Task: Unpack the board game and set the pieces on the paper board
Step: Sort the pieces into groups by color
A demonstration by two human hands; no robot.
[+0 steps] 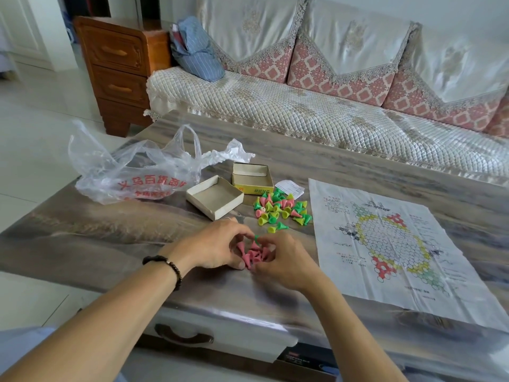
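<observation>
Several pink cone pieces (254, 255) lie in a small cluster on the table between my two hands. My left hand (213, 248) curls around the cluster's left side, fingertips touching the pieces. My right hand (282, 259) cups the right side and pinches a green piece (256, 238) at its fingertips. A mixed heap of green, yellow and pink pieces (281, 209) sits just beyond. The paper board (391, 249), printed with a hexagon pattern, lies flat to the right with no pieces on it.
Two open cardboard box halves (214, 197) (252, 177) stand behind the heap, with a folded white slip (289, 187) beside them. A crumpled plastic bag (132, 169) lies at the left. A sofa (330, 106) runs behind the table and a wooden cabinet (118, 67) stands back left.
</observation>
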